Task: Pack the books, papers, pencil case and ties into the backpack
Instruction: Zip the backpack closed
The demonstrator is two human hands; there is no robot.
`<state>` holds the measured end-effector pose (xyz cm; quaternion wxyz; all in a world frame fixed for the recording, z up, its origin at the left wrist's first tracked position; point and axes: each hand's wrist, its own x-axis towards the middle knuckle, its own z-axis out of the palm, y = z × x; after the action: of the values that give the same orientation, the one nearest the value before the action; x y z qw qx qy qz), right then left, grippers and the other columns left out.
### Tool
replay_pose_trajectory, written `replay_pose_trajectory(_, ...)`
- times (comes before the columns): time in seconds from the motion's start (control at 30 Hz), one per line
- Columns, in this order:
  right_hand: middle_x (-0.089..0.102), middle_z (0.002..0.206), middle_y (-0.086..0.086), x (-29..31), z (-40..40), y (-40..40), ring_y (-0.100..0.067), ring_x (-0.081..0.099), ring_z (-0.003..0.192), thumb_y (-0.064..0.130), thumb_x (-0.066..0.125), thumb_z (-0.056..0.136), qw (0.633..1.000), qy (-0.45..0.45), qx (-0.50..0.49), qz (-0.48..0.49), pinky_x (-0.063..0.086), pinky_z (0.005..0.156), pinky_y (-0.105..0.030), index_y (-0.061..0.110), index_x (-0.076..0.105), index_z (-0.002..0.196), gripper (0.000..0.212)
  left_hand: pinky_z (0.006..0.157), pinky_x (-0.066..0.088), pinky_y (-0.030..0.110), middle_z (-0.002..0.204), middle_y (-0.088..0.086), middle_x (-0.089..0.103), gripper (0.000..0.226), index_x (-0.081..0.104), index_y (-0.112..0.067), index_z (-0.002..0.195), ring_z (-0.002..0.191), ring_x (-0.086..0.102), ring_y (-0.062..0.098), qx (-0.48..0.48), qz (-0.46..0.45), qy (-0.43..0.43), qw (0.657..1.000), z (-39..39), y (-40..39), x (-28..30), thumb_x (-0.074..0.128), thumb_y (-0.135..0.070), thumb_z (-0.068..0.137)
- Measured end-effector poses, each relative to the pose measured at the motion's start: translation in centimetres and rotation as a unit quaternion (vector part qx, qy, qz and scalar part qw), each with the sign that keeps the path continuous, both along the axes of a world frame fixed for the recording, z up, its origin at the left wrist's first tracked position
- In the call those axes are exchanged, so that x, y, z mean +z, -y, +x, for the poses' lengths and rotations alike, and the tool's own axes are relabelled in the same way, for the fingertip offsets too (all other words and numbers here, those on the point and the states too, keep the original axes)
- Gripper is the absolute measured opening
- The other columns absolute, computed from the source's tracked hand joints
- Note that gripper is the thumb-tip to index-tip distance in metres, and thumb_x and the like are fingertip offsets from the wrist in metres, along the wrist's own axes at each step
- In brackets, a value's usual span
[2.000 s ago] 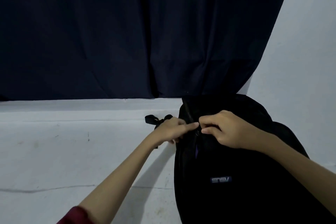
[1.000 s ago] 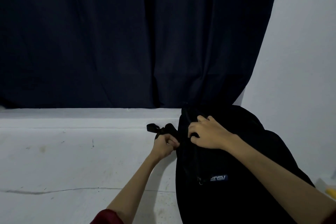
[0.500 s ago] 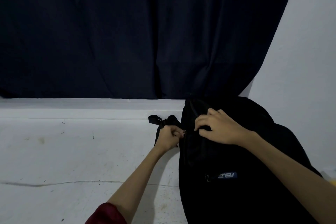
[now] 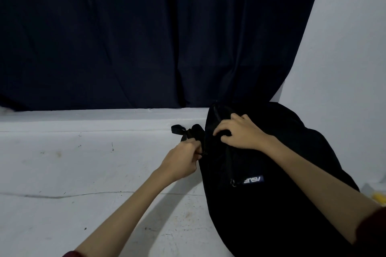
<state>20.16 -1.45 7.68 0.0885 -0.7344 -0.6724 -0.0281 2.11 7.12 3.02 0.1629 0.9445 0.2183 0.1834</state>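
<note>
**Both hands at the top of the black backpack**

A pale, scuffed worktop (image 4: pixel 83 173) was seen across the left and centre of the head view, marked by a thin dark crack running along it and a few small specks. A dark navy curtain (image 4: pixel 146 37) was hung behind it, with its hem met by the raised back ledge of the worktop.

The left hand (image 4: pixel 183 160) was reached in from the lower left, a dark red sleeve (image 4: pixel 71 254) being visible at the frame's bottom edge. Its fingers were curled tight, and something small at the left edge of the backpack, seemingly a zipper pull, was pinched between them; the item itself was too small and dark to be made out with certainty. Just above that hand, a black strap loop (image 4: pixel 179 129) was seen lying out from the bag onto the worktop.

The black backpack (image 4: pixel 271 204) was stood on the right part of the worktop, leaned back toward a pale wall (image 4: pixel 344 69). A small blue logo label (image 4: pixel 252 180) was sewn on its front, with a metal zipper pull (image 4: pixel 233 182) hung just left of it.

The right hand (image 4: pixel 240 133) was laid on the bag's upper part, its fingers curled into the black fabric, which was gripped beside a zipper line. A small yellow object (image 4: pixel 380 197) was glimpsed at the far right edge, too cropped to identify.
</note>
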Motion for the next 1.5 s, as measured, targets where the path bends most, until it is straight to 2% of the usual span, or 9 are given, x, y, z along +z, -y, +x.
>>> replay_pose_trajectory(0.17, 0.053, 0.111, 0.012, -0.6, -3.9, 1.5, -0.005, 0.031, 0.096, 0.016, 0.054, 0.086, 0.999, -0.015, 0.046, 0.009, 0.029, 0.093, -0.032, 0.031, 0.062, 0.120, 0.038, 0.071, 0.048, 0.031, 0.084, 0.005, 0.058, 0.008, 0.058, -0.004, 0.083, 0.075, 0.056, 0.019, 0.000, -0.073, 0.045, 0.996, -2.6, 2.7, -1.1, 0.058, -0.006, 0.090)
replay_pose_trajectory(0.33, 0.043, 0.100, 0.019, -2.7, -6.6, 4.8, -0.001, 0.027, 0.094, 0.030, 0.060, 0.082, 0.997, -0.034, 0.073, -0.014, 0.017, 0.101, -0.031, 0.031, 0.070, 0.108, 0.028, 0.057, 0.044, 0.014, 0.069, -0.009, 0.060, 0.023, 0.060, -0.025, 0.071, 0.065, 0.055, 0.006, 0.008, -0.269, 0.073, 0.960, -4.6, 5.3, -2.2, 0.066, -0.009, 0.087)
replay_pose_trajectory(0.47, 0.042, 0.105, 0.016, -2.7, -7.8, 6.4, -0.004, 0.032, 0.105, 0.043, 0.065, 0.078, 0.996, -0.034, 0.066, -0.056, 0.004, 0.111, -0.039, 0.024, 0.067, 0.113, 0.040, 0.067, 0.052, 0.019, 0.078, 0.004, 0.070, 0.007, 0.069, -0.005, 0.082, 0.074, 0.064, 0.011, 0.062, -0.479, 0.140, 0.865, -5.9, 5.1, -2.7, 0.066, -0.007, 0.087)
replay_pose_trajectory(0.63, 0.061, 0.083, 0.002, -5.6, -9.7, 6.9, -0.018, 0.055, 0.088, 0.030, 0.070, 0.079, 0.994, 0.059, 0.034, 0.085, 0.035, 0.097, -0.048, 0.016, 0.072, 0.086, 0.016, 0.071, 0.055, 0.019, 0.086, 0.014, 0.072, 0.019, 0.068, 0.008, 0.097, 0.078, 0.070, 0.014, 0.056, -0.599, 0.163, 0.782, -5.6, 5.0, -2.6, 0.061, -0.009, 0.090)
replay_pose_trajectory(0.87, 0.059, 0.065, 0.003, -7.1, -10.2, 7.7, -0.019, 0.055, 0.071, 0.015, 0.052, 0.074, 0.977, 0.064, 0.021, 0.204, 0.033, 0.078, -0.033, 0.015, 0.068, 0.065, 0.018, 0.082, 0.057, 0.033, 0.097, 0.010, 0.072, 0.044, 0.068, -0.004, 0.102, 0.088, 0.070, 0.024, 0.084, -0.568, 0.064, 0.816, -3.5, 4.6, -2.0, 0.059, -0.045, 0.090)
replay_pose_trajectory(1.03, 0.057, 0.069, 0.000, -7.0, -11.0, 9.5, -0.016, 0.039, 0.079, -0.002, 0.064, 0.064, 0.951, 0.150, 0.107, 0.249, 0.032, 0.075, -0.029, 0.013, 0.063, 0.064, 0.015, 0.061, 0.045, 0.026, 0.063, 0.007, 0.047, 0.033, 0.043, -0.011, 0.063, 0.061, 0.047, 0.017, 0.120, -0.488, 0.106, 0.858, -1.0, 4.7, -2.1, 0.063, -0.010, 0.089)
replay_pose_trajectory(1.23, 0.052, 0.065, -0.001, -8.8, -9.8, 16.7, -0.017, 0.042, 0.064, 0.000, 0.071, 0.068, 0.940, 0.173, 0.132, 0.264, 0.036, 0.059, -0.026, 0.010, 0.067, 0.075, 0.013, 0.048, 0.046, 0.017, 0.085, 0.014, 0.061, 0.041, 0.035, -0.016, 0.061, 0.070, 0.058, 0.019, 0.140, -0.495, 0.142, 0.845, -0.7, 4.7, -2.6, 0.063, -0.010, 0.090)
replay_pose_trajectory(1.37, 0.055, 0.063, -0.002, -10.3, -10.2, 17.9, -0.018, 0.049, 0.057, 0.001, 0.067, 0.078, 0.952, 0.030, 0.058, 0.298, 0.046, 0.051, -0.031, 0.005, 0.069, 0.081, 0.006, 0.052, 0.041, 0.023, 0.083, 0.009, 0.064, 0.034, 0.048, -0.013, 0.070, 0.062, 0.057, 0.017, 0.128, -0.475, 0.051, 0.869, -1.1, 6.9, -1.2, 0.058, -0.035, 0.094)
replay_pose_trajectory(1.5, 0.042, 0.052, 0.005, -10.8, -13.4, 15.9, -0.009, 0.035, 0.048, -0.001, 0.070, 0.067, 0.921, -0.162, -0.035, 0.351, 0.037, 0.044, -0.022, 0.008, 0.051, 0.061, 0.022, 0.044, 0.049, 0.023, 0.067, 0.013, 0.060, 0.050, 0.061, -0.002, 0.078, 0.049, 0.064, 0.018, 0.031, -0.552, -0.073, 0.830, -2.7, 9.4, -1.3, 0.042, -0.042, 0.099)
